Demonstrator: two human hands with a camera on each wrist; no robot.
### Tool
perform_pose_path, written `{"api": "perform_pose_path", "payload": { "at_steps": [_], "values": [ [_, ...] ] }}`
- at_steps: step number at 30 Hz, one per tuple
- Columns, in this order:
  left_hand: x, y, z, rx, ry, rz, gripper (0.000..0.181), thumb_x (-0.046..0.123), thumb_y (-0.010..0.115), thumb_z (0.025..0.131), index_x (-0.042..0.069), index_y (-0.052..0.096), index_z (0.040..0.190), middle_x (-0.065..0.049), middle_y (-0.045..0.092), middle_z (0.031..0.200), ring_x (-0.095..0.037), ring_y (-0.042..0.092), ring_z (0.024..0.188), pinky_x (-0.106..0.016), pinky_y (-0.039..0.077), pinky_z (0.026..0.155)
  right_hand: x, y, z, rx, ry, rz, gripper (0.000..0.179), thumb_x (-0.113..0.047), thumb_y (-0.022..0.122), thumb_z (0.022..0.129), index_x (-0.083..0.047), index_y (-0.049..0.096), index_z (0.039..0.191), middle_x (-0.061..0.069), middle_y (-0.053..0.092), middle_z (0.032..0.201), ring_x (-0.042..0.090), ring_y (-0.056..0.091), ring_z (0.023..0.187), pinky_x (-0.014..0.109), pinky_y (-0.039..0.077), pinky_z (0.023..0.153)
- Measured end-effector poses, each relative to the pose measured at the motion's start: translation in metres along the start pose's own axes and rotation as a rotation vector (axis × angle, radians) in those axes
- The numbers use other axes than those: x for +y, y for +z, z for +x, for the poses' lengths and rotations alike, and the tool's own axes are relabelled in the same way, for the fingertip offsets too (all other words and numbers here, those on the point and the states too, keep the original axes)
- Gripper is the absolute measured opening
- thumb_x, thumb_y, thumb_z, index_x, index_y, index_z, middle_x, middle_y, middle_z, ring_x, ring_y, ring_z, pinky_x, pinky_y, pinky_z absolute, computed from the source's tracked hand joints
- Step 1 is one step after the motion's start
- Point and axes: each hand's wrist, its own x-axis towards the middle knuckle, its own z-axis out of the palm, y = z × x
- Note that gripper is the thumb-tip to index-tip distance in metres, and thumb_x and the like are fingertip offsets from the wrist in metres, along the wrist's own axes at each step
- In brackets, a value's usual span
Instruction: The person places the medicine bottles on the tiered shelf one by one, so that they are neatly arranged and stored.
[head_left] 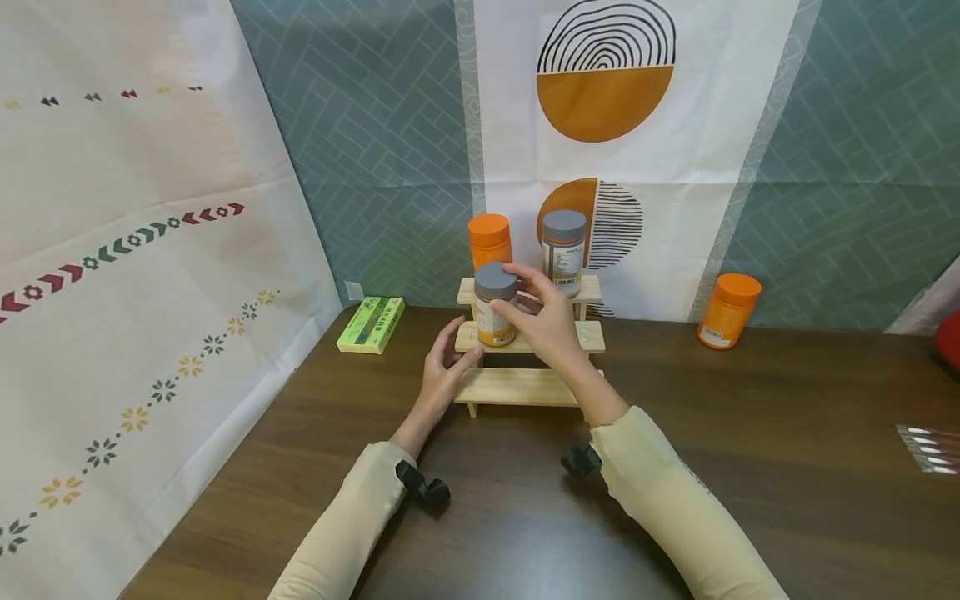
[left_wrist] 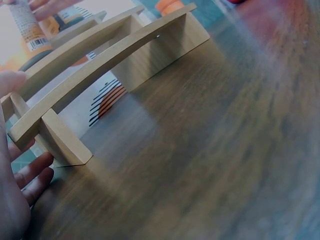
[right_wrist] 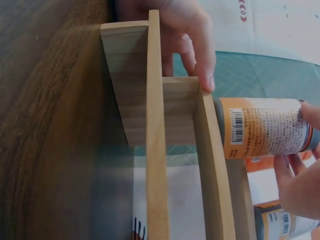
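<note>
A three-step wooden rack [head_left: 525,386] stands on the table. On its middle step is a jar [head_left: 496,293] with a grey lid and an orange-and-white label, upright near the left end. My right hand [head_left: 546,323] holds this jar near its lid, thumb in front and fingers on the far side. My left hand [head_left: 442,375] grips the rack's left end, its thumb on the end of the middle step and fingers round the side. On the top step stand an orange-lidded jar [head_left: 490,232], partly hidden, and another grey-lidded jar [head_left: 563,250].
Left of the rack, a green box [head_left: 371,325] lies near the back of the table [head_left: 510,508]. Another orange jar [head_left: 729,311] stands at the back right. Several thin items with silvery ends [head_left: 928,450] lie at the right edge, below a red object [head_left: 948,337].
</note>
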Motion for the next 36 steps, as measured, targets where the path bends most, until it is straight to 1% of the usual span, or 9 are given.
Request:
{"api": "perform_pose_path", "payload": {
  "at_steps": [6, 11, 14, 17, 21, 24, 29, 32, 36],
  "values": [
    [-0.001, 0.001, 0.000, 0.002, -0.013, -0.015, 0.058, 0.009, 0.062, 0.094, 0.005, 0.039, 0.147, -0.015, 0.035, 0.157, -0.017, 0.053, 0.116, -0.018, 0.045, 0.083, 0.002, 0.001, -0.001, -0.002, -0.023, 0.014, 0.051, -0.009, 0.071, 0.089, -0.008, 0.054, 0.137, 0.016, 0.056, 0.135, 0.029, 0.055, 0.126, 0.039, 0.044, 0.108],
    [-0.001, 0.001, 0.000, -0.001, -0.012, -0.021, 0.058, 0.009, 0.061, 0.095, 0.005, 0.038, 0.148, -0.016, 0.033, 0.158, -0.006, 0.056, 0.102, -0.017, 0.047, 0.081, 0.003, 0.001, -0.003, 0.006, -0.028, 0.010, 0.051, -0.009, 0.070, 0.090, -0.009, 0.054, 0.138, 0.014, 0.057, 0.136, 0.028, 0.056, 0.126, 0.039, 0.047, 0.105],
    [-0.001, 0.001, 0.000, -0.001, -0.010, -0.021, 0.059, 0.010, 0.062, 0.094, 0.004, 0.038, 0.148, -0.016, 0.033, 0.157, -0.005, 0.057, 0.095, -0.018, 0.048, 0.080, 0.004, 0.001, -0.003, 0.019, -0.033, 0.020, 0.051, -0.009, 0.069, 0.090, -0.009, 0.053, 0.139, 0.014, 0.057, 0.137, 0.027, 0.055, 0.127, 0.039, 0.047, 0.105],
    [0.000, 0.000, -0.001, -0.002, -0.013, -0.019, 0.060, 0.010, 0.062, 0.094, 0.003, 0.037, 0.148, -0.016, 0.035, 0.157, -0.009, 0.058, 0.097, -0.018, 0.048, 0.081, 0.002, 0.001, -0.003, 0.040, -0.047, 0.031, 0.050, -0.008, 0.069, 0.090, -0.007, 0.053, 0.138, 0.014, 0.057, 0.137, 0.027, 0.054, 0.128, 0.041, 0.046, 0.105],
    [0.000, 0.000, 0.000, -0.006, -0.014, -0.005, 0.060, 0.009, 0.062, 0.094, 0.003, 0.037, 0.148, -0.015, 0.032, 0.158, -0.016, 0.056, 0.110, -0.019, 0.046, 0.084, -0.002, -0.001, -0.003, 0.067, -0.053, 0.032, 0.048, -0.008, 0.069, 0.090, -0.005, 0.054, 0.136, 0.016, 0.058, 0.135, 0.029, 0.055, 0.127, 0.044, 0.045, 0.106],
    [0.000, 0.000, 0.000, -0.011, -0.014, 0.000, 0.059, 0.009, 0.061, 0.094, 0.005, 0.037, 0.148, -0.015, 0.031, 0.159, -0.017, 0.057, 0.110, -0.019, 0.047, 0.085, -0.006, -0.003, -0.004, 0.073, -0.039, 0.032, 0.048, -0.009, 0.069, 0.090, -0.004, 0.053, 0.135, 0.017, 0.058, 0.134, 0.029, 0.055, 0.126, 0.044, 0.044, 0.106],
    [0.002, 0.002, -0.001, -0.020, -0.019, -0.003, 0.058, 0.010, 0.061, 0.095, 0.009, 0.038, 0.148, -0.014, 0.033, 0.158, -0.007, 0.057, 0.102, -0.018, 0.047, 0.084, -0.013, -0.007, -0.005, 0.078, -0.024, 0.025, 0.050, -0.010, 0.069, 0.090, -0.002, 0.051, 0.135, 0.018, 0.058, 0.133, 0.030, 0.055, 0.126, 0.045, 0.043, 0.107],
    [0.001, 0.003, -0.001, -0.017, -0.014, -0.005, 0.060, 0.009, 0.061, 0.094, 0.006, 0.036, 0.149, -0.017, 0.032, 0.158, -0.003, 0.056, 0.098, -0.018, 0.047, 0.083, -0.018, -0.011, -0.006, 0.083, -0.033, 0.010, 0.051, -0.011, 0.069, 0.090, -0.001, 0.049, 0.136, 0.018, 0.058, 0.133, 0.032, 0.054, 0.126, 0.044, 0.044, 0.107],
    [0.000, 0.001, 0.000, -0.003, -0.025, -0.008, 0.061, 0.006, 0.061, 0.094, 0.004, 0.036, 0.149, -0.020, 0.041, 0.151, -0.003, 0.057, 0.088, -0.018, 0.047, 0.081, -0.023, -0.018, -0.007, 0.090, -0.048, -0.014, 0.051, -0.011, 0.070, 0.090, -0.002, 0.050, 0.136, 0.017, 0.058, 0.134, 0.032, 0.054, 0.125, 0.043, 0.045, 0.106]
  ]
}}
